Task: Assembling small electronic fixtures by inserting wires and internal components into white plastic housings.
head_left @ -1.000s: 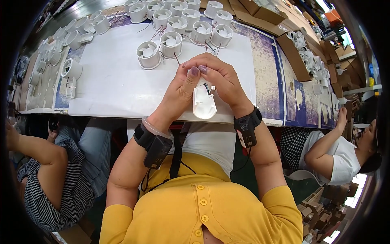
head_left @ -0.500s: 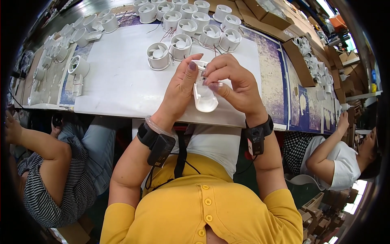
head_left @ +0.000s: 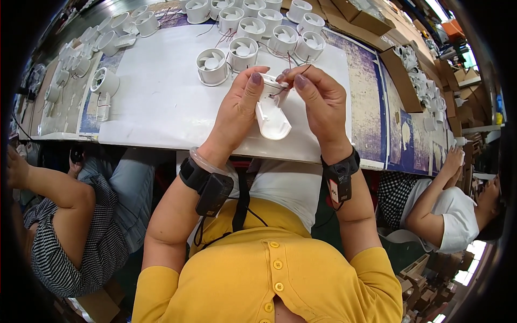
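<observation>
My left hand is closed around the side of a white plastic fan housing, thumb along its edge. The housing is tilted, with its open, rounded tray-like end toward me. My right hand pinches a thin wire between thumb and fingertips, beside the housing's far end. Inside the tray a short reddish wire shows; fingers partly hide the far end. Just beyond my hands stand white round fans with bladed rotors and loose wires.
More fans crowd the table's far side. A white sheet covers the work surface. On the left lie further fan parts. Cardboard boxes with white parts stand to the right. A person sits on each side of me.
My right hand has turned and drawn outward to the right, the wire now between its fingertips. The housing has tilted, its near end shifting slightly right and away from me.
</observation>
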Action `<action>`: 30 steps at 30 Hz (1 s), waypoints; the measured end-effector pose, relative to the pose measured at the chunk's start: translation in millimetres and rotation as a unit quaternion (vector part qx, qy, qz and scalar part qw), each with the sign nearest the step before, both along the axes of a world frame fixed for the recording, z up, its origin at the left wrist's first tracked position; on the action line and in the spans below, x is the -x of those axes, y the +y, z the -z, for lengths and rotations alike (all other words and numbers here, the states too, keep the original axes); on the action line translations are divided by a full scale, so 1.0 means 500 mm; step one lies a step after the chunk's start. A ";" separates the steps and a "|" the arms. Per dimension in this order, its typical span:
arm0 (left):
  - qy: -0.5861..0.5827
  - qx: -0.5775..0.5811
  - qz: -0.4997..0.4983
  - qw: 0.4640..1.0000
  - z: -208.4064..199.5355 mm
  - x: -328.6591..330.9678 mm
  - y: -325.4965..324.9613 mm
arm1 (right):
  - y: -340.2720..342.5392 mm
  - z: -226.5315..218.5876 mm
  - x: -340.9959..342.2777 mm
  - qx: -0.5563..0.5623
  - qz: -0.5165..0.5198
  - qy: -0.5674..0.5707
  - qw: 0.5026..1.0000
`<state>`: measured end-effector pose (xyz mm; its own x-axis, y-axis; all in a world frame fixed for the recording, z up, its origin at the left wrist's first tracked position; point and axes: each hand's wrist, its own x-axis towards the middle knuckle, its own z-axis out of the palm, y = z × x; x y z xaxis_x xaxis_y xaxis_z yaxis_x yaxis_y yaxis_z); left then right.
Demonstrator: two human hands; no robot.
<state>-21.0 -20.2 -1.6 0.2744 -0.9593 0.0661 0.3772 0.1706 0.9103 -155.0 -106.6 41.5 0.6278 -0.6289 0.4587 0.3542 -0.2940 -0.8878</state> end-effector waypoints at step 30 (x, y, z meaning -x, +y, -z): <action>0.002 -0.017 -0.024 1.000 0.001 -0.002 -0.003 | -0.032 0.030 -0.019 0.100 -0.037 0.064 0.992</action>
